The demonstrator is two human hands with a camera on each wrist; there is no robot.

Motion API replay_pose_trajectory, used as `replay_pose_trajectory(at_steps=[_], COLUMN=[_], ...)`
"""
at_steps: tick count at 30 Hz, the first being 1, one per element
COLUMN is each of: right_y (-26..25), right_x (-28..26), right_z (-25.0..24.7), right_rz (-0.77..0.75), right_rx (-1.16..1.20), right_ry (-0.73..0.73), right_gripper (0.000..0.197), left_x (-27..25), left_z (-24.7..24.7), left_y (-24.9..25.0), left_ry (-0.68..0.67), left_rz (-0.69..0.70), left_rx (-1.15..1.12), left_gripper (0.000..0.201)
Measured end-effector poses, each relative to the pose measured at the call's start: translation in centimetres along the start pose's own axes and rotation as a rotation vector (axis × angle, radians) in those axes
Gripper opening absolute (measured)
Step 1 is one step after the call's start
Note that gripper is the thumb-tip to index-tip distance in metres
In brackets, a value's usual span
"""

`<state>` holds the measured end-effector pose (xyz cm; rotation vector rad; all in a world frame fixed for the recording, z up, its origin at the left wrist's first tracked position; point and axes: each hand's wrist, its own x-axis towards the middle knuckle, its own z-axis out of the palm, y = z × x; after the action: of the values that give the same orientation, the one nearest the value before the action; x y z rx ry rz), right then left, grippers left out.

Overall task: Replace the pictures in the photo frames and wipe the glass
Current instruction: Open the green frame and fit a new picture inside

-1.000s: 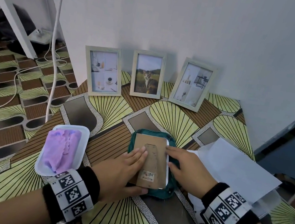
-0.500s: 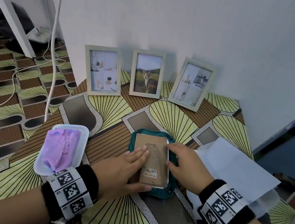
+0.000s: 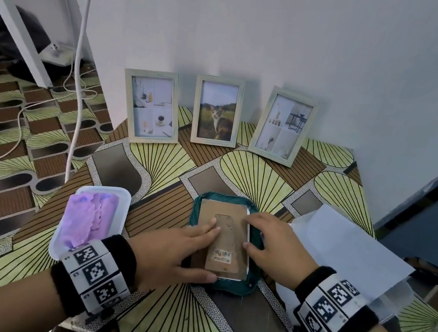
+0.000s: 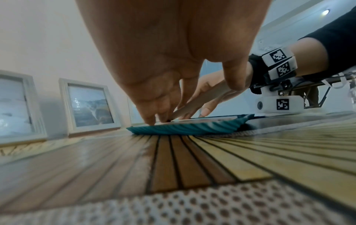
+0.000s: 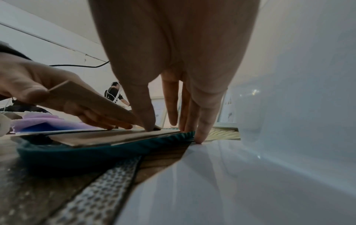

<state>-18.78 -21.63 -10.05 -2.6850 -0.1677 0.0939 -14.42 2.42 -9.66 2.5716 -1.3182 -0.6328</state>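
A photo frame point(image 3: 226, 225) lies face down on a teal cloth point(image 3: 235, 288) at the table's near middle, its brown backing up. My left hand point(image 3: 198, 249) holds the frame's stand flap point(image 5: 92, 105). The thumb sits at the flap's free end and the fingers lie beneath it on the backing, so the flap tilts up. My right hand point(image 3: 255, 234) rests on the frame's right edge. Its thumb point(image 5: 149, 126) presses the backing near the flap's hinge, and its straight fingers point(image 5: 199, 137) touch down beside the cloth. A purple wiping cloth point(image 3: 87, 219) lies in a white tray point(image 3: 125, 202) to the left.
Three pale frames with pictures stand against the wall: left point(image 3: 152, 107), middle point(image 3: 217, 110), right point(image 3: 284, 126). White sheets point(image 3: 342, 253) lie to the right of the teal cloth. A white cable point(image 3: 76, 84) hangs past the table's left edge.
Almost nothing: both hands remain on the face-down frame, with only slight finger shifts.
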Motion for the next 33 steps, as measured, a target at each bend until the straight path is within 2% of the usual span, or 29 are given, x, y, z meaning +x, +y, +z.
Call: replay_pose_trajectory(at_steps=[8,12,15,17,21,25,30,33], right_y=[-0.4,0.0,0.4,0.5,0.5,0.4,0.6,0.9], right_x=[-0.5,-1.9,-2.9,-3.1,-3.0,-2.9,-2.8,-2.7], right_z=[-0.2,0.1,0.6,0.6,0.5,0.4,0.5,0.6], right_rz=[-0.019,-0.047,-0.067,-0.066,-0.054,-0.042,-0.016,-0.002], right_rx=[-0.019,-0.047,-0.066,-0.065,-0.072,-0.062,0.001,0.020], right_ry=[0.048,0.012,-0.114,-0.145,-0.184,-0.198,-0.190,-0.167], right_gripper=[0.030,0.030,0.049,0.058,0.063,0.061,0.058,0.057], left_x=[-0.2,-0.2,-0.1,0.0,-0.1,-0.2,0.6,0.9], left_z=[0.1,-0.1,-0.3,-0.8,-1.8,-1.7,-0.8,-0.6], left_y=[0.8,1.0,0.8,0.5,0.1,0.2,0.7,1.0], left_ry=[0.204,0.252,0.287,0.328,0.397,0.382,0.225,0.209], left_rz=[0.137,0.128,0.145,0.143,0.174,0.181,0.120,0.121], left_rx=[0.203,0.094,0.013,-0.073,-0.256,-0.287,-0.150,-0.125], left_gripper=[0.065,0.061,0.054,0.049,0.050,0.047,0.049,0.051])
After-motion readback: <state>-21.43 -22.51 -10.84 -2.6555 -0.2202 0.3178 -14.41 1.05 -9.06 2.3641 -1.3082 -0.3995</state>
